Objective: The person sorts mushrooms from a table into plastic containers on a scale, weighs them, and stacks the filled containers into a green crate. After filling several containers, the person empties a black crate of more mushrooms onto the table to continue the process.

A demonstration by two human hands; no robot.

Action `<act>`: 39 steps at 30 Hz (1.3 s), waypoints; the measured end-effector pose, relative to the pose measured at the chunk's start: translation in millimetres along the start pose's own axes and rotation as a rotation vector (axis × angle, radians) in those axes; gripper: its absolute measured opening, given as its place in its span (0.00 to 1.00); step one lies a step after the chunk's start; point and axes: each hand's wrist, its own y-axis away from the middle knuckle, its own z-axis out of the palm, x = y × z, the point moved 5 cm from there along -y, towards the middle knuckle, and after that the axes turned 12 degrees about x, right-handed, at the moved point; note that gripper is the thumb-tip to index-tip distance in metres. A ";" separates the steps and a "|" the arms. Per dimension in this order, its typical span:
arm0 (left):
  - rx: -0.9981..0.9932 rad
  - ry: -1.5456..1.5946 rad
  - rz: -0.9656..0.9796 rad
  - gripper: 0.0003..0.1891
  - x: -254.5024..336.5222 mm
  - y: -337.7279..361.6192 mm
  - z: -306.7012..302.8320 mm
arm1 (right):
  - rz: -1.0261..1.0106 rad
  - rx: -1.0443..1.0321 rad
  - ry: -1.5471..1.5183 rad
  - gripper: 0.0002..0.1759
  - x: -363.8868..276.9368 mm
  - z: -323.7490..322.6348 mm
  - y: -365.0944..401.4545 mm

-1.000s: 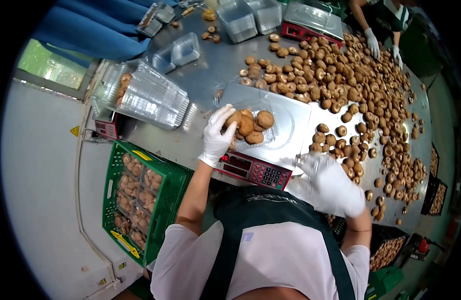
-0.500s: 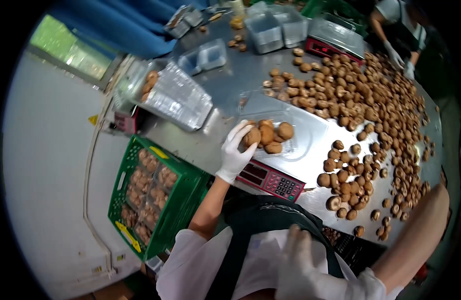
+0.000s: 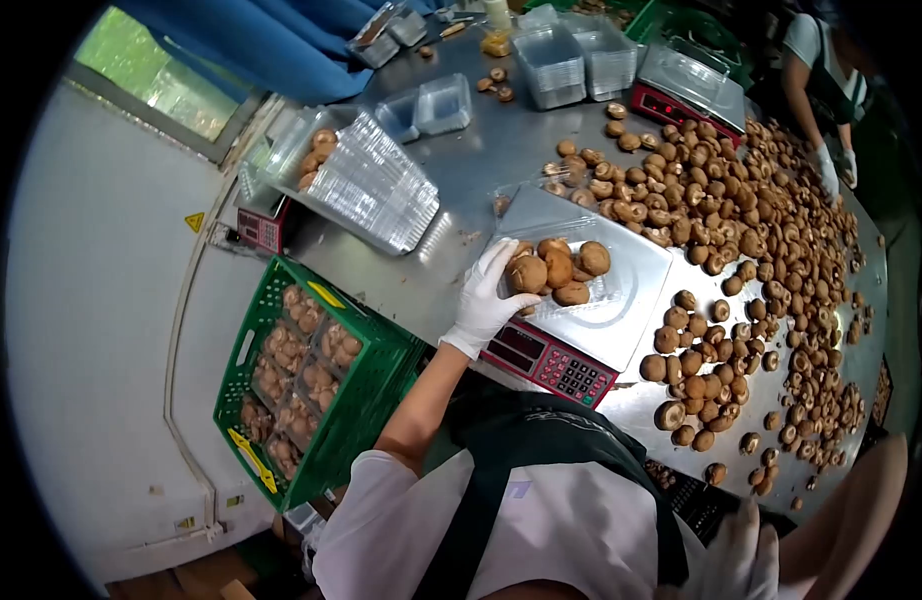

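Note:
My left hand [image 3: 486, 300], in a white glove, curves round the left end of a clear plastic container [image 3: 603, 300], with the thumb on the near side. Several brown mushrooms [image 3: 558, 268] lie in the container, one of them right against my fingers. Beneath it is the metal pan of a scale [image 3: 631, 262] with a red keypad front. My right hand [image 3: 736, 555], also gloved, is low in front of my body at the bottom edge. Its fingers are stretched out, somewhat blurred, and nothing shows in them.
Loose mushrooms [image 3: 746, 220] cover the table's right side. Stacked clear trays [image 3: 371, 180] lean left of the scale. A green crate [image 3: 356, 400] holds packed mushrooms. A second scale [image 3: 693, 85] stands at the back; a co-worker's gloved hand [image 3: 826, 172] reaches the pile's far edge.
My right hand has moved from in front of my chest toward the lower right. My left hand stays at the container. The whole view has shifted slightly.

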 end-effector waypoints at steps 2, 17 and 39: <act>-0.003 -0.035 -0.036 0.41 -2.7 2.8 -1.7 | 0.076 -0.052 -0.049 0.21 1.3 -1.0 7.6; -0.287 0.251 0.376 0.34 119.7 20.8 33.9 | 0.995 0.711 -1.196 0.34 90.4 234.1 -27.1; -0.468 -0.413 0.309 0.35 47.6 0.8 90.0 | 2.585 0.455 -0.056 0.21 -81.5 388.8 418.2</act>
